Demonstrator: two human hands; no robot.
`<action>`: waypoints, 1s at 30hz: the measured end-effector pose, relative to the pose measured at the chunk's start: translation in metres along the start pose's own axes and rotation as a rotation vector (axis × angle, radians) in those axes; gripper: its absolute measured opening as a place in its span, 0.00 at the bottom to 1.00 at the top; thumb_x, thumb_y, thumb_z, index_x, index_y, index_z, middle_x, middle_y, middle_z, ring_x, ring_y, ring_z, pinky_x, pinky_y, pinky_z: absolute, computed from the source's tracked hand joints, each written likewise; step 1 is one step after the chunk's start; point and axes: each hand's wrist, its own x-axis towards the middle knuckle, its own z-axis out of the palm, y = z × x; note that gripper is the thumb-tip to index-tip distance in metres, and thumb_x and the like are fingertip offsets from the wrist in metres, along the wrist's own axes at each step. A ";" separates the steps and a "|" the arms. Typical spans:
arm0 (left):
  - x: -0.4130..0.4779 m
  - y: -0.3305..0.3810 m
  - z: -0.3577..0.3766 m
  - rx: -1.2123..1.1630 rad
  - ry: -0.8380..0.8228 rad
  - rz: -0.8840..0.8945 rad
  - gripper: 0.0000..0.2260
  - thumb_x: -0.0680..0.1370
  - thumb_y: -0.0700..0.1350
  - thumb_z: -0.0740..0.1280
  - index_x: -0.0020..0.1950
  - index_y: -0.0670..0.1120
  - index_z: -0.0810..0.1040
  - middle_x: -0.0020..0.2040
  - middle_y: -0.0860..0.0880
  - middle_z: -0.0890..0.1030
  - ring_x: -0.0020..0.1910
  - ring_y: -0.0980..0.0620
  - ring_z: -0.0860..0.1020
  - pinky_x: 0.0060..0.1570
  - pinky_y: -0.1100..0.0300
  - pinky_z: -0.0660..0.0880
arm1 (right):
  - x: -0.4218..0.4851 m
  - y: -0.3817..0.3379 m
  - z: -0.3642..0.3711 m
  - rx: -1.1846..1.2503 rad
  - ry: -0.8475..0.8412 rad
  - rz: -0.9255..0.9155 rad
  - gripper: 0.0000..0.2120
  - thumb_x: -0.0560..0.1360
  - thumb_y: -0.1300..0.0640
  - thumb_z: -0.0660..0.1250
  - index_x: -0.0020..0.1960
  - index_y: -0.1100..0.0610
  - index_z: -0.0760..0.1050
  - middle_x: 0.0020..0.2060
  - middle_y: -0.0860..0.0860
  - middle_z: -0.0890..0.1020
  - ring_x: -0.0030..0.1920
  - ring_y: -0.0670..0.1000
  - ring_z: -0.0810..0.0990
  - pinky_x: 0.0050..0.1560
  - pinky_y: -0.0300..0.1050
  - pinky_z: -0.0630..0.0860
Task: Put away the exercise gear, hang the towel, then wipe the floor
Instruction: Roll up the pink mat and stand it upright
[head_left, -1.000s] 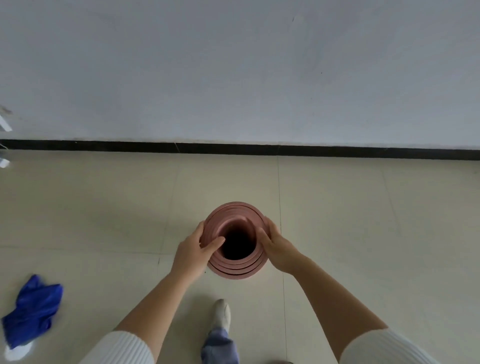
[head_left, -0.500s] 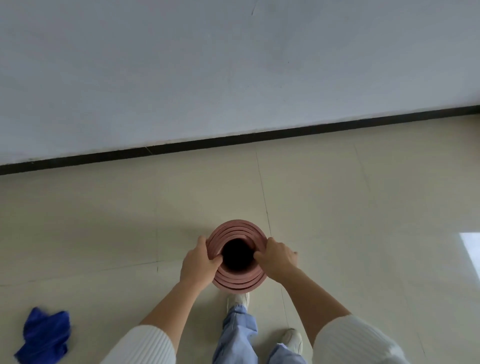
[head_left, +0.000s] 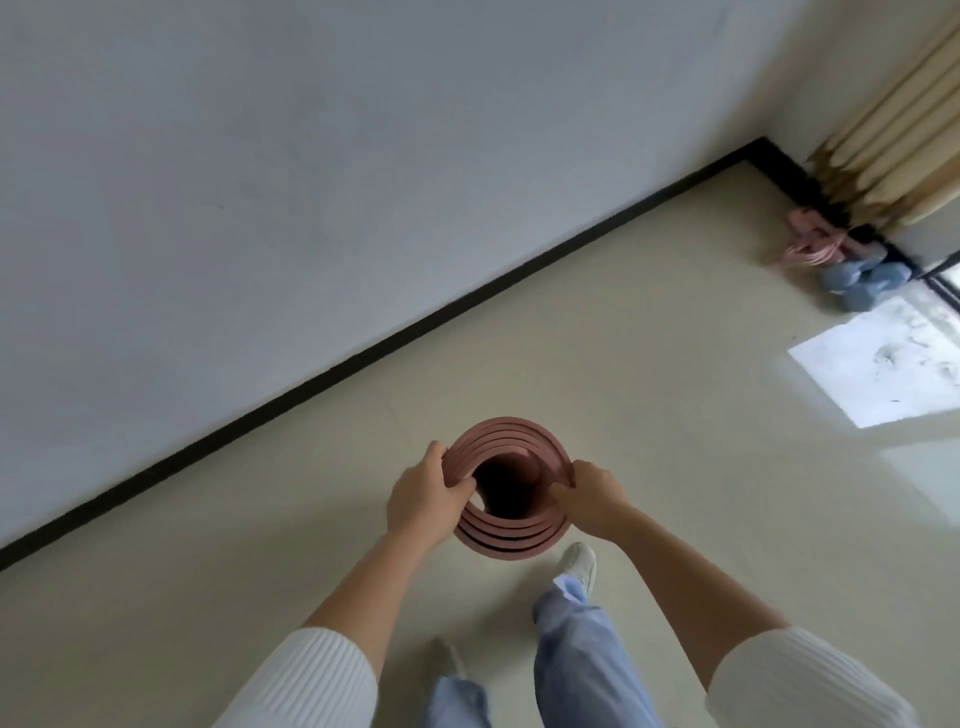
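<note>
A rolled reddish-pink exercise mat (head_left: 511, 538) stands on end at lower centre of the frame, seen down its dark hollow core. The left hand (head_left: 422, 500) clasps its left rim and the right hand (head_left: 593, 498) its right rim, the fingers of each curled over the layers. Beneath are pale blue trouser legs and white shoes on a beige tiled floor (head_left: 649, 364). At upper right, below a curtain (head_left: 904, 130), lie a pink coiled cord (head_left: 810, 247) and blurred pale blue weights (head_left: 860, 285).

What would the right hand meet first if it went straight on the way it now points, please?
The rolled pink mat: the right hand grips its rim and points across its open end. Beyond that, probably the left hand.
</note>
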 end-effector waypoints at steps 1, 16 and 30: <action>0.012 0.026 0.005 0.022 -0.014 0.043 0.11 0.74 0.53 0.67 0.51 0.49 0.69 0.42 0.53 0.79 0.38 0.50 0.77 0.33 0.61 0.69 | 0.005 0.011 -0.023 0.028 0.024 0.015 0.07 0.75 0.53 0.60 0.46 0.56 0.71 0.41 0.52 0.78 0.38 0.52 0.75 0.39 0.44 0.71; 0.193 0.446 0.104 0.119 -0.107 0.376 0.12 0.76 0.55 0.63 0.54 0.50 0.68 0.45 0.51 0.81 0.42 0.48 0.79 0.42 0.53 0.79 | 0.122 0.179 -0.398 0.323 0.327 0.115 0.07 0.77 0.54 0.58 0.44 0.57 0.70 0.36 0.49 0.75 0.33 0.47 0.71 0.30 0.41 0.65; 0.450 0.774 0.180 0.100 -0.196 0.469 0.14 0.76 0.56 0.63 0.56 0.50 0.71 0.49 0.52 0.81 0.46 0.50 0.80 0.45 0.54 0.78 | 0.352 0.263 -0.715 0.418 0.476 0.151 0.07 0.75 0.55 0.57 0.41 0.55 0.70 0.42 0.53 0.78 0.43 0.55 0.77 0.37 0.43 0.70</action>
